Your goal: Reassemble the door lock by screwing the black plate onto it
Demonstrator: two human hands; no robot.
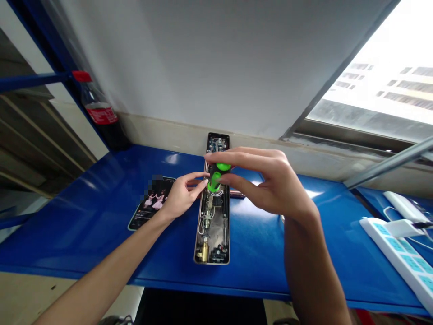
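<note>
A long, narrow device housing (216, 230) lies open on the blue table (257, 243), with circuit parts, wires and a brass cylinder showing inside. Over its middle stands a green and black screwdriver (215, 177), its tip hidden within the housing. My right hand (267, 180) has thumb and fingers closed round the screwdriver's handle from the right. From the left, my left hand (184, 194) reaches the housing's edge, thumb and forefinger pinched together beside the screwdriver; what they hold, if anything, is too small to name.
A phone (149, 210) with a lit screen lies left of my left hand. At the back left stands a cola bottle (101, 115). A white power strip (402, 257) with a plug and cables is at the right. Behind the housing rises a wall, with a window at the right.
</note>
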